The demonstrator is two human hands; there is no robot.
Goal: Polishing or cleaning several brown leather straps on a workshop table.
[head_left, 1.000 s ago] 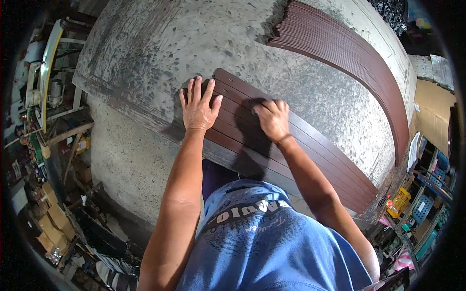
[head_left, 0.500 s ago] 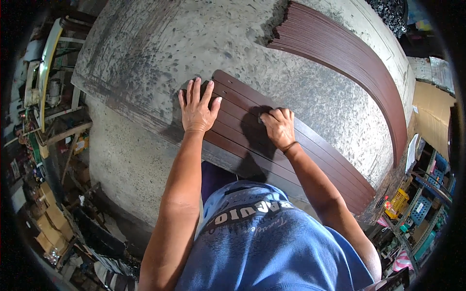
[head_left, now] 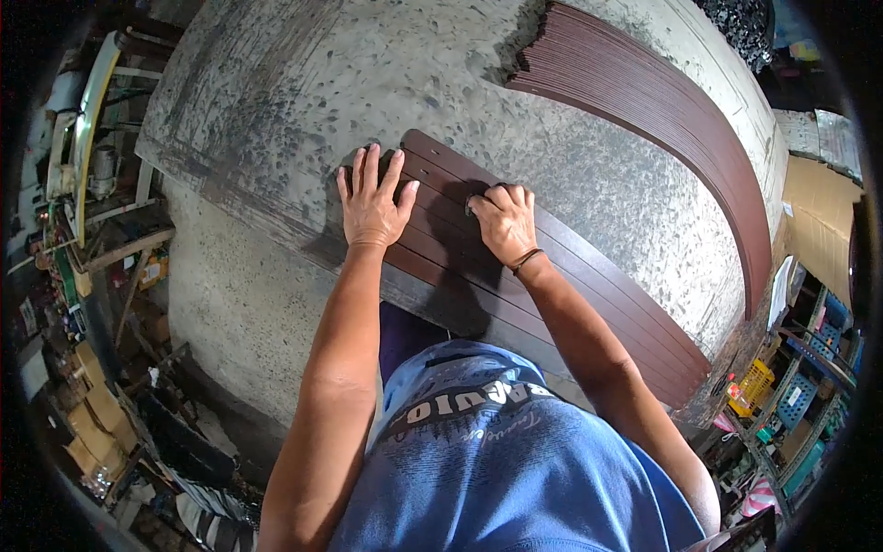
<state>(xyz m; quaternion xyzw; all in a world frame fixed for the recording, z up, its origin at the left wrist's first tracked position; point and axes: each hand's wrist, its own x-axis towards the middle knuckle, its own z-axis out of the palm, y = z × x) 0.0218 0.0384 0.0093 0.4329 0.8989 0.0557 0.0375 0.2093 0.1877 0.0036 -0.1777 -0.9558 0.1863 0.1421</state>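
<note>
Seen from above, a head-worn view down onto a rough grey concrete bench [head_left: 276, 110]. At far left, a cluttered floor with cardboard boxes [head_left: 87, 432] and metal frames. Left hand [head_left: 372, 204] pressed flat on the near-left end of a long dark brown grooved panel [head_left: 589, 294], fingers [head_left: 368, 166] spread open, gripping nothing, fingertips reaching just past the panel's end onto the concrete. Right hand [head_left: 504, 221] just beside it on the same panel, fingers curled and knuckles raised, tips pressing down on the surface; cannot tell whether anything small is held beneath. Thin dark band on the right wrist. Panel lying flat along the bench's near edge, running off to the right. Farther back at upper right, a separate stack of similar brown panels [head_left: 662, 101]. At far right, shelves with coloured crates [head_left: 782, 396]. Blue printed shirt [head_left: 515, 469] at lower centre.
</note>
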